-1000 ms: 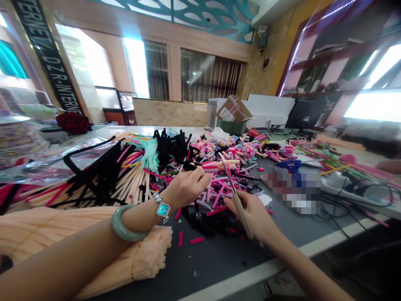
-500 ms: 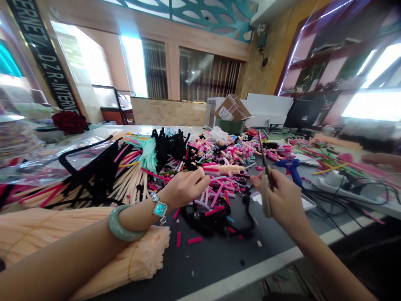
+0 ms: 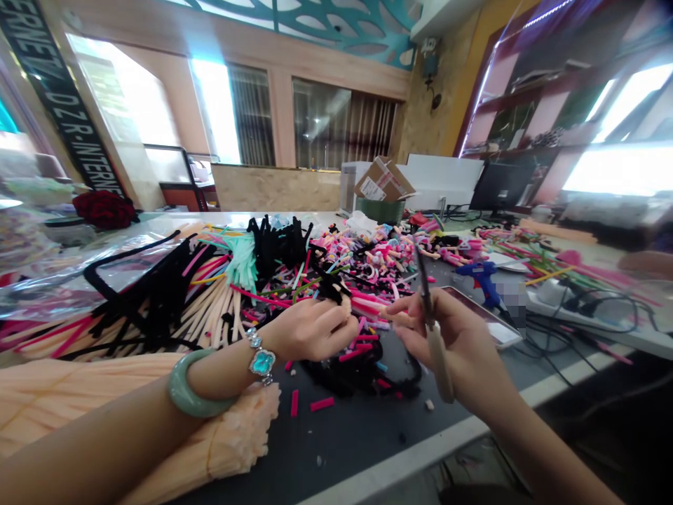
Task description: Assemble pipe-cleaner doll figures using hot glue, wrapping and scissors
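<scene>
My left hand, with a green bangle and a blue-stoned bracelet on its wrist, is closed in a pinch. A small fuzzy black-and-cream pipe cleaner piece pokes out at its fingertips. In my right hand is a pair of scissors, blades pointing up and away. The right fingertips meet the end of a pink and cream pipe cleaner strip that spans the gap between the hands. Whether the left fingers also hold that strip is hidden.
Cut pink pieces and a heap of colourful bits litter the dark table. Bundled peach pipe cleaners lie front left, black ones behind. At right are a blue glue gun, a phone, cables and another person's blurred hand.
My right hand has moved left and lower, bringing its fingertips to the strip near my left hand. The scissors tilt more leftward. The black piece now shows above my left fingers.
</scene>
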`<state>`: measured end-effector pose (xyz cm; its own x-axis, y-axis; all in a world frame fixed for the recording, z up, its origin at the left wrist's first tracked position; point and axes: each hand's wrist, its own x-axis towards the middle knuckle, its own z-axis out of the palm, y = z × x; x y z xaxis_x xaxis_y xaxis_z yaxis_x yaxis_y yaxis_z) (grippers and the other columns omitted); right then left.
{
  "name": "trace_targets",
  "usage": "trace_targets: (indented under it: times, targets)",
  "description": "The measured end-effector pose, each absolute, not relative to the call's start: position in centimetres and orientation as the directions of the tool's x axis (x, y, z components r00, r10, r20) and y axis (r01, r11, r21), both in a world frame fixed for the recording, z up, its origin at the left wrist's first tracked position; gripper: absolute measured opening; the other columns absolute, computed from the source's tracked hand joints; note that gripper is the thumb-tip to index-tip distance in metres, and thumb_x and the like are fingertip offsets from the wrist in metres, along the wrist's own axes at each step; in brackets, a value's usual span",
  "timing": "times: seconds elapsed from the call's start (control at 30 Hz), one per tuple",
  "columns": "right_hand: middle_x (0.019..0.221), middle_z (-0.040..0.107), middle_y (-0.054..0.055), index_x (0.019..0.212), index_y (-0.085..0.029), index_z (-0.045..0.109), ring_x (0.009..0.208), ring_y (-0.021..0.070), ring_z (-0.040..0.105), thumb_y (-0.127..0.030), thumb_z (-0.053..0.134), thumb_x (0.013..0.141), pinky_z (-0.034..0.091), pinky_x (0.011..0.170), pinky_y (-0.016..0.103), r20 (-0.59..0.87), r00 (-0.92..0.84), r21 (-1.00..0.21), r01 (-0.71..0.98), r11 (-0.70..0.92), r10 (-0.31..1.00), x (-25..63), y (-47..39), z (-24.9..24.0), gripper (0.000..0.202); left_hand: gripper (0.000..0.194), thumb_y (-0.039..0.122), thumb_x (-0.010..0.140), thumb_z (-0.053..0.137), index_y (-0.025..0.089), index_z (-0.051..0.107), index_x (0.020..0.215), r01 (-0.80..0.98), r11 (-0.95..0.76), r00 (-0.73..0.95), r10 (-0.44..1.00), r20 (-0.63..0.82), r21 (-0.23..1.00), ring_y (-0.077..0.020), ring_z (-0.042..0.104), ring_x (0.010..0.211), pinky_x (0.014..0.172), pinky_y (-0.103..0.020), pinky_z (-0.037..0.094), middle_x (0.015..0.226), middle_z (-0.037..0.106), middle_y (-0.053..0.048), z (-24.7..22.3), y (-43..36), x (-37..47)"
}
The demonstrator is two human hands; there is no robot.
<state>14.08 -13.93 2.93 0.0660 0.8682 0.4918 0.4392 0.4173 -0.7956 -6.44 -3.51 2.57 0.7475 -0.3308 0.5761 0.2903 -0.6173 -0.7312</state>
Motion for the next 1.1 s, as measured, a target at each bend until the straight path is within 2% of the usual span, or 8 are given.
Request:
trace_targets:
  times: [0.23,0.53,0.73,0.9,1.1]
  targets:
    - [0.071,0.054,-0.002,0.081,-0.022,0.051,0.084,0.0210,0.060,-0.023,0.062,0.072,0.045,0.069,0.030,0.404,0.026,-0.777,0.538,0.328,0.914,13.80,-14.07,3.14,0.014,0.007,0.010,0.087,0.049,0.012,0.055,0.084,0.288,-0.602,0.754,-0.337,0.564,-0.745,-0.0088,0.049,0.050,0.043,-0.024,0.038,0.064,0.055,0.000,2.49,-3.49,-6.42]
    - [0.072,0.054,-0.001,0.075,-0.021,0.048,0.083,0.0197,0.057,-0.023,0.060,0.070,0.044,0.074,0.030,0.378,0.007,-0.746,0.594,0.300,0.926,13.55,-13.74,3.61,0.013,0.005,0.011,0.085,0.051,0.012,0.055,0.083,0.309,-0.587,0.755,-0.327,0.568,-0.748,-0.0082,0.048,0.050,0.044,-0.022,0.037,0.065,0.056,0.000,2.44,-3.45,-6.43]
    - [0.066,0.049,-0.003,0.073,-0.021,0.046,0.075,0.0168,0.054,-0.022,0.059,0.069,0.042,0.068,0.027,0.355,-0.011,-0.751,0.592,0.292,0.935,13.50,-13.89,3.62,0.013,0.005,0.010,0.086,0.050,0.013,0.055,0.084,0.312,-0.598,0.749,-0.323,0.578,-0.739,-0.0075,0.045,0.048,0.042,-0.022,0.035,0.063,0.053,0.001,2.47,-3.48,-6.46]
    - [0.063,0.047,-0.003,0.070,-0.021,0.044,0.072,0.0153,0.050,-0.021,0.059,0.069,0.039,0.063,0.025,0.375,-0.038,-0.724,0.612,0.318,0.926,13.35,-14.05,3.70,0.014,0.005,0.010,0.087,0.049,0.012,0.055,0.086,0.309,-0.607,0.757,-0.308,0.576,-0.732,-0.0083,0.047,0.051,0.046,-0.022,0.040,0.067,0.055,0.000,2.28,-3.37,-6.53]
    - [0.065,0.048,-0.004,0.072,-0.021,0.047,0.060,0.0109,0.039,-0.019,0.061,0.069,0.033,0.053,0.023,0.424,-0.035,-0.695,0.628,0.350,0.905,13.39,-13.71,3.27,0.014,0.006,0.009,0.087,0.049,0.012,0.055,0.086,0.310,-0.634,0.768,-0.273,0.580,-0.709,-0.0092,0.049,0.052,0.047,-0.022,0.040,0.064,0.055,0.001,2.27,-3.28,-6.53]
